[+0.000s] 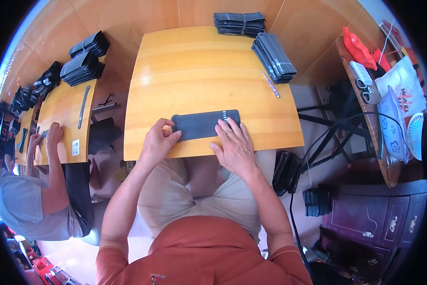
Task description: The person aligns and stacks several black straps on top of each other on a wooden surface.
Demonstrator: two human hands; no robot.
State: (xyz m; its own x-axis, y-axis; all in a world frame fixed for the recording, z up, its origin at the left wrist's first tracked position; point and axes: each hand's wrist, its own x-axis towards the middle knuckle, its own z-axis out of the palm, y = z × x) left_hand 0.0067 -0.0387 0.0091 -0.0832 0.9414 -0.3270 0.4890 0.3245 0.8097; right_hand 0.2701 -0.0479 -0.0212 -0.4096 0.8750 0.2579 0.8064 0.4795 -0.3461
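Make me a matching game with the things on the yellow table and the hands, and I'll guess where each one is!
Things:
1. Flat dark grey fabric strip
2. Stacks of dark grey fabric pieces
3. Thin purple pen-like tool
4. Right hand

Places or states:
A. Lying loose near the right edge of the yellow wooden table
B. Piled at the table's far right corner
C. Pressing flat on the strip's right end
D. Lying across the table's near edge, its left end pinched by the left hand

Pairs: 1-D, 2-B, 3-A, 4-C
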